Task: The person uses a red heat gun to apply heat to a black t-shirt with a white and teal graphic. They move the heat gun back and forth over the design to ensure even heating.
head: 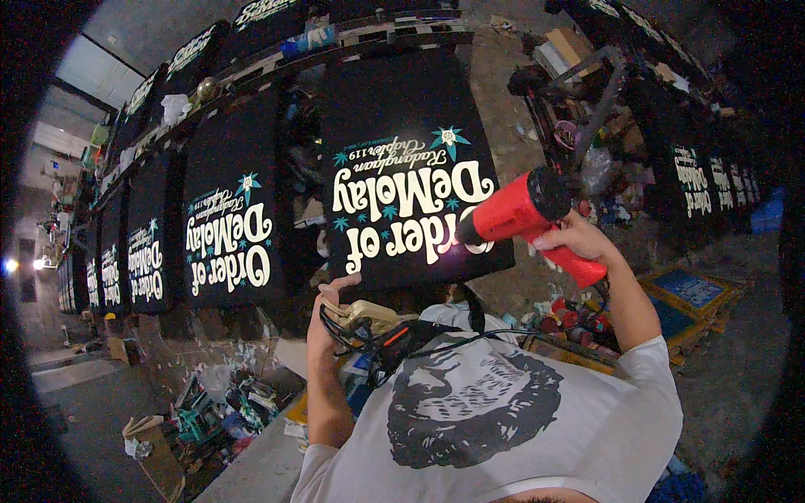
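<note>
In my right hand (575, 239) is the handle of a red hair dryer (512, 207) with a black nozzle and rear. Its nozzle points left, over the lower right part of the pale lettering on a black printed fabric panel (402, 100). My left hand (336, 302) is at the panel's near edge, with looped dark cable and a beige power strip (371, 314) in or against it; the exact grip is hard to tell. Another black panel with the same print (229, 138) lies to the left of this one.
More printed black panels stand in rows at far left and on the right (679, 138). Paint-stained containers (566, 314) and framed printing screens (692, 289) are low at the right. A cluttered heap (220, 402) lies low at the left, near a cardboard piece (154, 446).
</note>
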Demonstrator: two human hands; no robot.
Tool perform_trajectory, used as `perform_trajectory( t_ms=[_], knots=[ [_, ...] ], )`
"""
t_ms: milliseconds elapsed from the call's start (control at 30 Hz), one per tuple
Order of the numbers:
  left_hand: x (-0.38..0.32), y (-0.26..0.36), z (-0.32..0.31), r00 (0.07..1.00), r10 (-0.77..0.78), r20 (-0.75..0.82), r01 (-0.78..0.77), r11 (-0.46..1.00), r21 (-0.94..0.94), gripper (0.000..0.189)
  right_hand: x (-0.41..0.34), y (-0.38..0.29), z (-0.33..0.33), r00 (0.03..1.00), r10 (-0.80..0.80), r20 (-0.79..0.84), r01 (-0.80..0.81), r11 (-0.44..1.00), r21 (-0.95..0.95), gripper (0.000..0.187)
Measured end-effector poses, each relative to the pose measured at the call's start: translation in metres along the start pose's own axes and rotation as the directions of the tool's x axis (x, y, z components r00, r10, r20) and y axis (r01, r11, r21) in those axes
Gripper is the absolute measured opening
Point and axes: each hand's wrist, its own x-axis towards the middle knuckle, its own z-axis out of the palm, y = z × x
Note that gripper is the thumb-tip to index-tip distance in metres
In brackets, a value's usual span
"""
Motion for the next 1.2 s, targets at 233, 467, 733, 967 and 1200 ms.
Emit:
perform_trajectory(
  t_ms=[233, 467, 733, 967, 1200],
  knots=[
    [-0.007, -0.005, -0.023, 0.985, -0.171, 0.001, 0.169, 0.973, -0.159, 0.076, -0.002, -0.018, 0.032, 0.996, 0.075, -0.052, -0.075, 0.997, -0.004, 0.037],
    [-0.009, -0.025, -0.041, 0.979, -0.205, -0.005, 0.195, 0.936, -0.293, 0.079, 0.006, -0.014, 0.042, 0.981, 0.1, -0.164, -0.112, 0.992, -0.064, 0.043],
    [-0.01, -0.031, -0.062, 0.986, -0.164, -0.013, 0.157, 0.964, -0.213, 0.081, -0.005, -0.031, 0.089, 0.993, 0.088, 0.079, -0.091, 0.996, 0.024, 0.045],
    [-0.011, -0.046, -0.073, 0.968, -0.252, -0.005, 0.247, 0.951, -0.187, 0.094, 0.014, -0.025, 0.106, 0.998, 0.058, -0.033, -0.059, 0.998, -0.037, 0.045],
    [-0.013, -0.04, -0.085, 0.964, -0.263, 0.049, 0.267, 0.949, -0.168, 0.092, 0.028, -0.037, 0.125, 0.998, 0.061, -0.003, -0.061, 0.998, -0.007, 0.044]
  ],
)
